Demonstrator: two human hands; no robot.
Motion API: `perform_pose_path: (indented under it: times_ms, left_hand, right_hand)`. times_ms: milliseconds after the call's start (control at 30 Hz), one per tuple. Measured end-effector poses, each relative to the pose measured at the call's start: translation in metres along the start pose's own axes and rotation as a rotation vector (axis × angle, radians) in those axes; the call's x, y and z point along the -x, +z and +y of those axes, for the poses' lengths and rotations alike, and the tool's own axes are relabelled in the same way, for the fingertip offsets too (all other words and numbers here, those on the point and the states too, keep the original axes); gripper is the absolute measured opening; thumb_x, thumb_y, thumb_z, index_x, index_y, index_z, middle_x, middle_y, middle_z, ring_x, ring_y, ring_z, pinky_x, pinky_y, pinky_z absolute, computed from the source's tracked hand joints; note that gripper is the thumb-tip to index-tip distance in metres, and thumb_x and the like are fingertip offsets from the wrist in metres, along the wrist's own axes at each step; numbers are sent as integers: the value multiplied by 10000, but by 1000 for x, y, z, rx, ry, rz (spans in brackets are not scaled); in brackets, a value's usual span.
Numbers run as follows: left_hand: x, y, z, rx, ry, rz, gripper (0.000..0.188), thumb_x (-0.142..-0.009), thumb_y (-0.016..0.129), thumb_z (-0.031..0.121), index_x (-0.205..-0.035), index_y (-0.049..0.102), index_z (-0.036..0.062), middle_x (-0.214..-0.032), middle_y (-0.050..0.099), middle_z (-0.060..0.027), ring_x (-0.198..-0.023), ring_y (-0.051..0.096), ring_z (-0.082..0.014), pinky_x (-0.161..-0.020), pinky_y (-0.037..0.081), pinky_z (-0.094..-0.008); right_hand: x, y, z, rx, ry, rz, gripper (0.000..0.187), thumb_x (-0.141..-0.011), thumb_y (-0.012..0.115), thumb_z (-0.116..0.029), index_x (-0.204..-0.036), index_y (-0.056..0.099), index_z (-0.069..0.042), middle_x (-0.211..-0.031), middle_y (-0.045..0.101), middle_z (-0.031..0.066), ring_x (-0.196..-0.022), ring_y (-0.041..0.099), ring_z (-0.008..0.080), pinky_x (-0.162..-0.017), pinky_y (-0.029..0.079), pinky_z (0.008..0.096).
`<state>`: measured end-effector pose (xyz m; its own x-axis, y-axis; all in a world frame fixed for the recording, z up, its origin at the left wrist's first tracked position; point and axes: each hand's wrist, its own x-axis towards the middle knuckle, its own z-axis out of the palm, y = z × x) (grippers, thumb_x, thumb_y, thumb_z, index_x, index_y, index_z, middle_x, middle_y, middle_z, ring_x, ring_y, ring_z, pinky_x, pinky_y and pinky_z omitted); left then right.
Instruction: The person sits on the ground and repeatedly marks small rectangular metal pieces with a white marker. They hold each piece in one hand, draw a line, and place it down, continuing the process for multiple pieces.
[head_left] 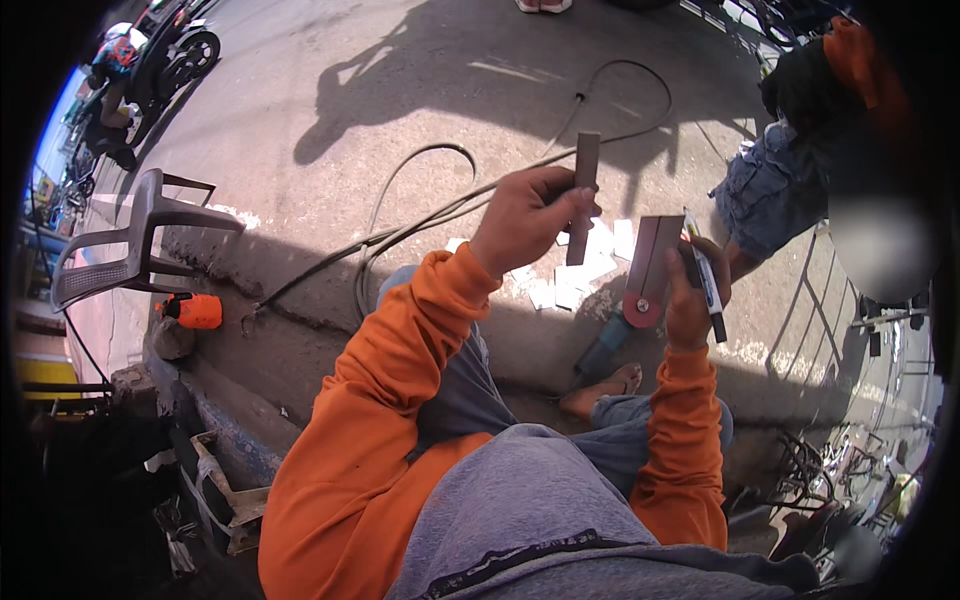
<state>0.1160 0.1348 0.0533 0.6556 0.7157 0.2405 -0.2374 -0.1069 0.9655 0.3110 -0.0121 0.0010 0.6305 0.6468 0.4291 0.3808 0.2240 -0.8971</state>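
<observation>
My left hand [528,215] is closed on a narrow, flat metal strip [588,155], held upright between thumb and fingers. My right hand [690,305] grips a wider flat metal plate [655,245] with a line along it, together with a white marker pen [711,285] that has a dark end. The strip and the plate are apart. Just below the plate lies an angle grinder [603,347] with a teal body and a round pinkish disc [640,308]. Several bright, flat pieces [570,287] lie on the ground between and beyond my hands.
A long cable [430,218] loops over the pavement. At the left stand a plastic chair [150,225] and an orange container [195,310]. Another person's leg in jean shorts [775,185] is close at the right. A motorcycle [180,65] is parked at the far left.
</observation>
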Motion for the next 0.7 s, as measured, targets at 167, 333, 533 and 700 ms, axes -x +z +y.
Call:
perform_pose_path:
  times_ms: [167,333,533,700]
  left_hand:
    - [-11,-28,14,-76,169,213,278,-950,600,154,-1125,620,-61,-867,689,-126,-769,671,-174,-705,550,-284]
    - [-9,-32,19,-188,87,419,243,-958,574,146,-1086,621,-56,-797,665,-98,-664,631,-142,-624,533,-253]
    - [2,-65,17,-370,87,366,281,-954,591,120,-1154,615,-75,-911,702,-140,-807,679,-184,-752,533,-290]
    - [10,-70,23,-239,93,316,259,-957,600,165,-1086,644,-55,-848,701,-127,-758,684,-164,-673,558,-271]
  right_hand:
    - [13,12,124,327,94,-238,228,-826,672,-34,-1053,651,-54,-864,677,111,-806,650,168,-727,502,285]
    - [95,23,222,694,488,-419,232,-764,686,-55,-993,679,-92,-922,692,158,-835,674,283,-763,517,341]
    - [96,63,270,756,738,-290,197,-780,676,-77,-975,700,-98,-901,699,162,-820,687,287,-752,535,372]
    - [64,93,295,1182,648,-669,334,-871,522,-371,-936,721,-112,-924,704,172,-842,689,338,-777,536,423]
